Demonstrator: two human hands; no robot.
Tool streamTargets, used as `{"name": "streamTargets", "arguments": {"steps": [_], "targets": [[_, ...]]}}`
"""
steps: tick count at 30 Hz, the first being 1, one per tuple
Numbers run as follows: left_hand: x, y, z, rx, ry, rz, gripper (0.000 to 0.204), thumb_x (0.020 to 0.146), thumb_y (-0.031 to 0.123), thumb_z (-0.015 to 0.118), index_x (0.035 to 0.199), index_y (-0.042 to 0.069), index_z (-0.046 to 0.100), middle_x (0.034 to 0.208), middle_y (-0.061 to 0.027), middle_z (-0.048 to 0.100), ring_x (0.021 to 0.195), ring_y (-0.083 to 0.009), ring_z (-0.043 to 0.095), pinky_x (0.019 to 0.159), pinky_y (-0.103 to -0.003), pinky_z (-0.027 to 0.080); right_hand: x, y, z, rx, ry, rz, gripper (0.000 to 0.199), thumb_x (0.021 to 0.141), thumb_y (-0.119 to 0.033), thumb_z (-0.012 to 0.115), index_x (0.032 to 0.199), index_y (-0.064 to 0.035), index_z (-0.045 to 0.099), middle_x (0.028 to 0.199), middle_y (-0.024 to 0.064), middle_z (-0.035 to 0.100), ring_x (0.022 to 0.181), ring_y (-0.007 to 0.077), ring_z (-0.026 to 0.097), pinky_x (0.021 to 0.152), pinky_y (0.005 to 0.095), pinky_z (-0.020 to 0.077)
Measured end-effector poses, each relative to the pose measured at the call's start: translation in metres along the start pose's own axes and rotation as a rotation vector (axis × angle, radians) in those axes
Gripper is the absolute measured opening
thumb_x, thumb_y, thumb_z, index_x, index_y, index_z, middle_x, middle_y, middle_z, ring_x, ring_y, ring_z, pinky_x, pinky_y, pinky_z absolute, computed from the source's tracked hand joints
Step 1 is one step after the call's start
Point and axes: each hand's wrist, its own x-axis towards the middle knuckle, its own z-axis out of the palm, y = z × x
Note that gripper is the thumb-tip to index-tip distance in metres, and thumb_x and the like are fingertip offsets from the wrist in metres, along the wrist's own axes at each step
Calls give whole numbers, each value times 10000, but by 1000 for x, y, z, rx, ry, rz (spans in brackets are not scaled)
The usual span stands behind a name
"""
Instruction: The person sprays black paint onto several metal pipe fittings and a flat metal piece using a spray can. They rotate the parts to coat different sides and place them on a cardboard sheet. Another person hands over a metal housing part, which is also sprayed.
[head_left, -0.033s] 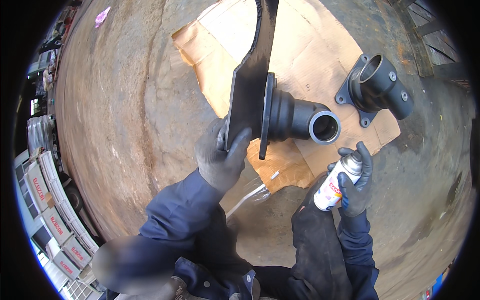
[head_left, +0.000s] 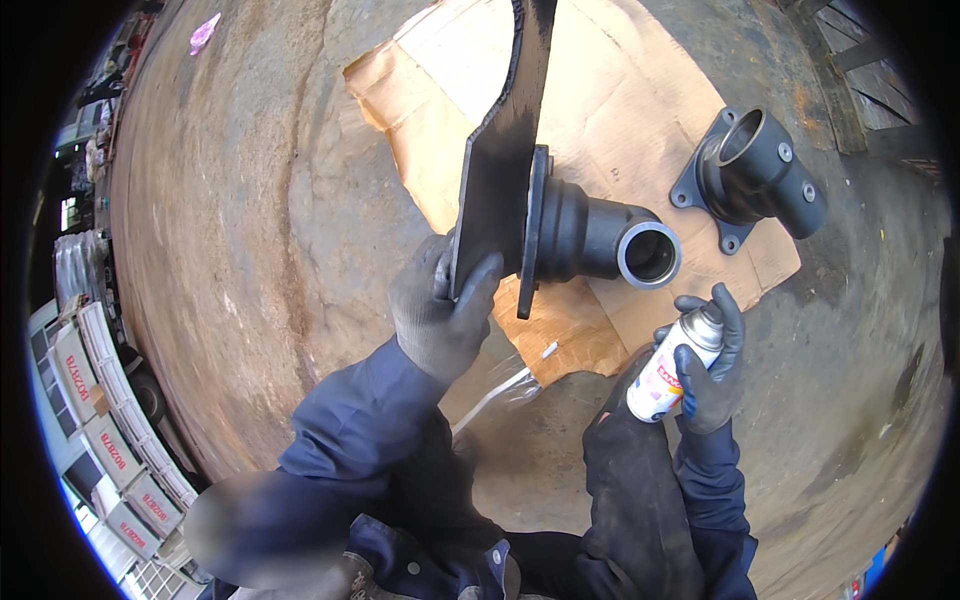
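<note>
Gripping a dark flat plate (head_left: 503,160) on edge, the gloved left hand (head_left: 440,310) props a black flanged pipe (head_left: 590,240) over creased cardboard (head_left: 620,110). The right hand (head_left: 710,360) clasps a white spray can (head_left: 672,368), nozzle toward the pipe's round mouth: spray-painting seems underway, calling for steady aim. A second matte casting (head_left: 750,170) lies beside.

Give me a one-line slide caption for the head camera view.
Gloved left hand steadies a black flanged pipe fitting over cardboard; right hand holds a spray can.
</note>
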Motion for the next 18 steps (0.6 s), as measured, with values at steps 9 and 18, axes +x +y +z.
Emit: {"name": "streamTargets", "arguments": {"steps": [9, 18], "targets": [[6, -2, 1, -16, -54, -19, 139, 1047, 123, 778, 1055, 31, 675, 746, 42, 600, 648, -32, 509, 585, -241, 417, -3, 7, -2, -2, -12, 38, 865, 917, -72, 754, 1688, -75, 363, 1435, 199, 599, 1136, 243, 708, 1022, 405, 604], [15, -7, 3, -369, -105, -152, 567, 942, 19, 787, 1458, -30, 556, 1276, -72, 652, 1183, -140, 619, 1054, -317, 508, -1, 7, 1, -12, -25, 37, 862, 911, -53, 739, 1687, -76, 366, 1432, 201, 597, 1141, 245, 704, 1028, 410, 600]]}}
